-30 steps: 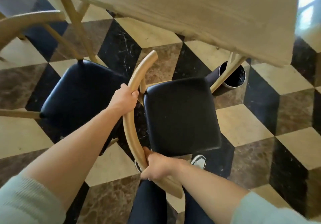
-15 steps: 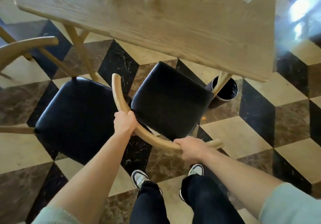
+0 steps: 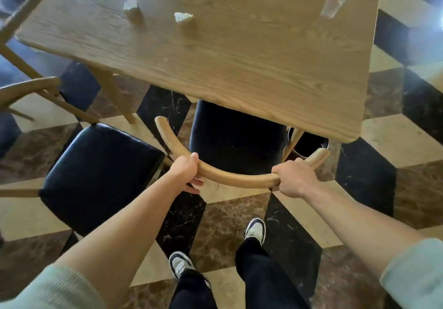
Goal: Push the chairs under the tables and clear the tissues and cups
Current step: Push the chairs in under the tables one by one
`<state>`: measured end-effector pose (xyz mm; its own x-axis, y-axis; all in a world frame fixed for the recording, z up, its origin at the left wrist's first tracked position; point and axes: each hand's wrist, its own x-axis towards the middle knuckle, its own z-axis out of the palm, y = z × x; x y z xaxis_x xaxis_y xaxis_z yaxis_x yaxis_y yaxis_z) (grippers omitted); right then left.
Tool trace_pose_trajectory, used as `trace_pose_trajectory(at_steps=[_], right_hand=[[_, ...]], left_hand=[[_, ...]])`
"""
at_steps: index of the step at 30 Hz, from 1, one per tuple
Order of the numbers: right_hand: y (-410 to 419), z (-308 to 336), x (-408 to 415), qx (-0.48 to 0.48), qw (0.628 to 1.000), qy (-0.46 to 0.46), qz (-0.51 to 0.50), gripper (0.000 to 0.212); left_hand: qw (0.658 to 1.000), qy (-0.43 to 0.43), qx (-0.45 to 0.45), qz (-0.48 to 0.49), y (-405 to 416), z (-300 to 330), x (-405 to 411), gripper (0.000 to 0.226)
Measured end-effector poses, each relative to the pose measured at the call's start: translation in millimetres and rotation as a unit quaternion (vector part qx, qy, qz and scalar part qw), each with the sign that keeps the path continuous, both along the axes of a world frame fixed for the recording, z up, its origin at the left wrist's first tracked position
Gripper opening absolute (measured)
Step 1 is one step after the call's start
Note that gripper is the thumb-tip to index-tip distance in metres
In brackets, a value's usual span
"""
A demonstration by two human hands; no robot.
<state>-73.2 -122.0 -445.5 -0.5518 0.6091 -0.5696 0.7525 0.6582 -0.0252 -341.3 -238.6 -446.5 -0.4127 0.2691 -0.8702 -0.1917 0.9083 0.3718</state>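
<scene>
A wooden chair with a curved backrest [image 3: 235, 176] and a black seat [image 3: 235, 138] stands in front of me, its seat partly under the wooden table [image 3: 239, 56]. My left hand [image 3: 185, 173] grips the backrest's left part and my right hand [image 3: 294, 179] grips its right part. On the table lie two crumpled tissues, one [image 3: 130, 4] at the far left and the other [image 3: 183, 17] right of it. A clear plastic cup [image 3: 334, 0] stands at the table's far right corner.
A second chair with a black seat [image 3: 98, 174] stands out from the table at my left. Another wooden chair back [image 3: 28, 88] shows at the far left. A black bin [image 3: 311, 145] sits on the checkered floor by the table's right leg. My feet are just behind the chair.
The chair has swung round to face the table and slid forward, so its seat now reaches under the tabletop. Both hands kept hold of the backrest.
</scene>
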Motion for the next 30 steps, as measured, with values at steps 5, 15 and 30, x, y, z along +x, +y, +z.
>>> trace_pose_trajectory(at_steps=[5,15,30], right_hand=[[13,1,10,-0.023,0.999,0.023,-0.013,0.007],[21,13,-11,-0.187,0.973,0.035,-0.133,0.038],[-103,34,-332,-0.197,0.952,0.211,-0.104,0.013]], left_hand=[[0.999,0.003,-0.017,-0.041,30,3,1,0.044],[0.982,0.009,0.016,-0.188,20,20,-24,0.071],[0.977,0.143,0.032,-0.156,-177,40,-289,0.048]])
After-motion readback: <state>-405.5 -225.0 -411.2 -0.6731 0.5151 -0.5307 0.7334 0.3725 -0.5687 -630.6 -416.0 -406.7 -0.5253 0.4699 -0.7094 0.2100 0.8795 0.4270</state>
